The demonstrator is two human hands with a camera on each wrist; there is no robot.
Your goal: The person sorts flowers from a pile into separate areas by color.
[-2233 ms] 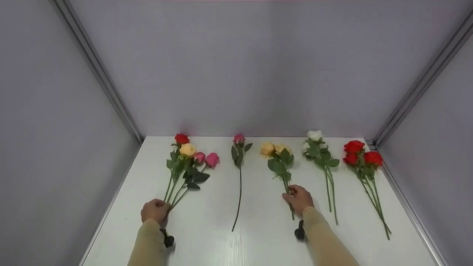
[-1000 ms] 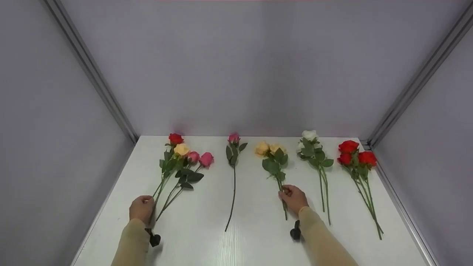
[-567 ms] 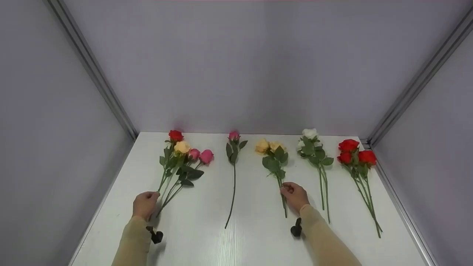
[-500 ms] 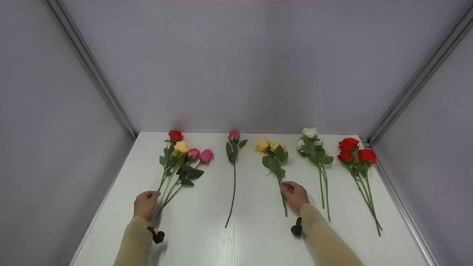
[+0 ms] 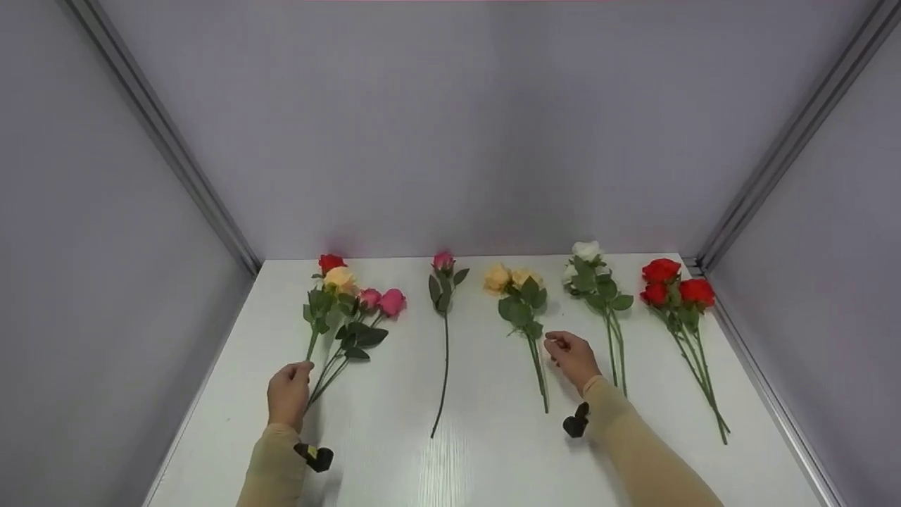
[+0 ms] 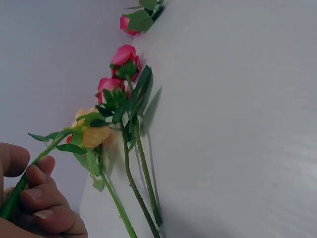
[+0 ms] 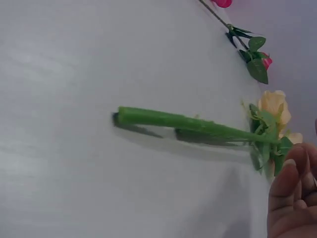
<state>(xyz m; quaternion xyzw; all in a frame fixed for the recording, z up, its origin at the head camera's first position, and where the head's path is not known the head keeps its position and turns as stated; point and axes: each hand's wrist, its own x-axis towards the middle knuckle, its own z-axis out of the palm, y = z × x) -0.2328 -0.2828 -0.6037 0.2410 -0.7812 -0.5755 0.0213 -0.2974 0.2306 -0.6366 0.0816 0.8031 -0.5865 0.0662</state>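
In the head view my left hand [image 5: 288,394] pinches the green stem of a yellow rose [image 5: 341,280] at the left of the white table. The left wrist view shows that stem [image 6: 49,147] between thumb and fingers, slanting up toward the bloom. Behind it is a red rose [image 5: 331,264], partly hidden. Two pink roses [image 5: 392,303] lie just right of them, their stems running close to my left hand. My right hand [image 5: 574,359] holds nothing, its fingers loosely bent, just right of the stems of two yellow roses [image 5: 497,279].
A single pink rose [image 5: 443,262] with a long dark stem lies mid-table. White roses [image 5: 586,251] lie beyond my right hand, their stem ends hidden by the right sleeve. Three red roses [image 5: 697,292] lie at the far right. Grey panels [image 5: 422,141] enclose the white table [image 5: 380,436].
My left hand has shifted right and lifted the yellow rose, which now overlaps the red one more. My right hand has let go of the yellow roses' stems and moved up and right.
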